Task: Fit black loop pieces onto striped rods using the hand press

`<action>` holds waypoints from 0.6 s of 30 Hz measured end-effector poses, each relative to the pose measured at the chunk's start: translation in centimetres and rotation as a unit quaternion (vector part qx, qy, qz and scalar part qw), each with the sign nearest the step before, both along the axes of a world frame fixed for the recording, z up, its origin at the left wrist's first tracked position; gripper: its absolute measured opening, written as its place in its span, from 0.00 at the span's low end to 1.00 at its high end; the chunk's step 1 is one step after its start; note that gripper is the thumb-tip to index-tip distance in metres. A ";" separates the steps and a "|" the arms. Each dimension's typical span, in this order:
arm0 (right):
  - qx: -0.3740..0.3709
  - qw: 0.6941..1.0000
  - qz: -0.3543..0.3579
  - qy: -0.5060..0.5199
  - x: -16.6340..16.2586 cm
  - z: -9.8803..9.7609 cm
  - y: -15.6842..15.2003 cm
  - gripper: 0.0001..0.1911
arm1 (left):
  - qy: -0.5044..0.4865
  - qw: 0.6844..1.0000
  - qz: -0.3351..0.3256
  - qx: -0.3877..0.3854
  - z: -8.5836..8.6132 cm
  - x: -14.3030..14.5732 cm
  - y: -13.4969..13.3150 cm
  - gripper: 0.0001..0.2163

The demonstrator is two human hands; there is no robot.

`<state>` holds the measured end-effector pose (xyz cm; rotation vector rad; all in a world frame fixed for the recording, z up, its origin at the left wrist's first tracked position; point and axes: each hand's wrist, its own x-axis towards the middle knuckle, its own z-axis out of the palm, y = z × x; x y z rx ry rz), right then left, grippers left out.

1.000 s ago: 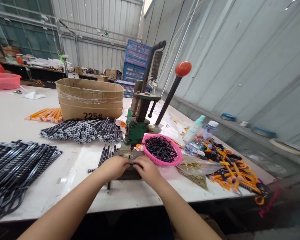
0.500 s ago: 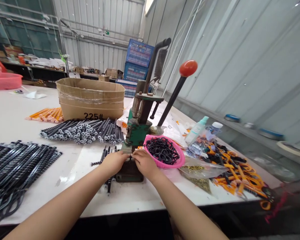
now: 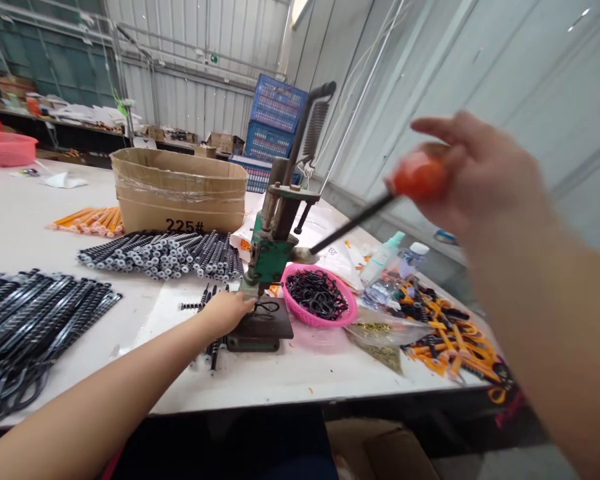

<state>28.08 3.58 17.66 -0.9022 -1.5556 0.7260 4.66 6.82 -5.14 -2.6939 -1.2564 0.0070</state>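
A green hand press [image 3: 271, 260] stands on the table before me. My left hand [image 3: 230, 312] is at its die, fingertips pinched together. A thin black cord loop [image 3: 268, 307] sticks out past them over the dark base plate [image 3: 265, 327]; the pinched end is hidden. My right hand [image 3: 480, 170], smeared by motion, is on the red knob [image 3: 419, 175] of the press lever [image 3: 353, 223], with one finger stretched out. Close to my left hand lie several black striped cords [image 3: 215, 350]. Right of the press sits a pink basket [image 3: 349, 319] of black loops [image 3: 317, 295].
Bundles of black striped cords [image 3: 40, 327] lie at left, with more [image 3: 165, 257] before a cardboard box [image 3: 180, 193]. To the right are a bag of brass-coloured bits [image 3: 380, 340], bottles [image 3: 383, 260] and orange-black straps [image 3: 450, 340]. Blue crates [image 3: 275, 110] stand behind.
My right hand has left the die and gone up and right to the red knob. The lever has tilted down to the right. My left hand stays at the die.
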 end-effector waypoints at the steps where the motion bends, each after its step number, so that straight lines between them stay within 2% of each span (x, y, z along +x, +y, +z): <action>1: 0.029 0.993 0.042 -0.103 0.2 -0.7 -1.9 0.15 | -0.002 1.000 -0.003 0.002 0.0 0.0 0.0 0.18; 2: 0.070 0.969 0.084 -0.223 0.2 -1.9 -3.8 0.11 | -0.005 1.000 -0.007 0.003 0.0 -0.1 0.0 0.18; 3: 0.117 0.924 0.119 -0.345 -0.1 -3.4 -5.5 0.09 | -0.008 1.000 -0.012 0.004 -0.1 -0.2 0.1 0.17; 5: 0.216 0.802 0.172 -0.530 -1.2 -7.3 -7.8 0.05 | -0.013 1.000 -0.020 0.004 -0.2 -0.2 0.2 0.17; 7: 0.268 0.699 0.220 -0.625 -2.7 -11.7 -8.5 0.02 | -0.017 0.999 -0.028 0.004 -0.4 -0.3 0.4 0.17; 9: 0.268 0.638 0.279 -0.666 -4.0 -15.5 -7.9 0.01 | -0.020 0.999 -0.034 0.004 -0.5 -0.3 0.6 0.17; 10: 0.261 0.623 0.295 -0.676 -4.4 -16.9 -7.4 0.02 | -0.021 0.999 -0.037 0.004 -0.5 -0.3 0.7 0.17; 12: 0.248 0.617 0.301 -0.683 -4.7 -18.2 -6.8 0.04 | -0.022 0.999 -0.043 0.004 -0.5 -0.4 0.8 0.17; 14: 0.258 0.640 0.288 -0.664 -4.3 -17.6 -6.9 0.03 | -0.023 0.999 -0.048 0.005 -0.4 -0.4 0.8 0.16; 15: 0.277 0.669 0.265 -0.637 -3.8 -16.9 -7.3 0.03 | -0.025 0.998 -0.050 0.006 -0.4 -0.5 0.8 0.16; 16: 0.307 0.723 0.210 -0.583 -3.3 -16.2 -7.9 0.03 | -0.027 0.998 -0.051 0.007 -0.3 -0.5 0.7 0.16; 18: 0.367 0.841 0.033 -0.396 -2.5 -15.4 -9.4 0.06 | -0.031 0.998 -0.049 0.008 -0.3 -0.5 0.7 0.15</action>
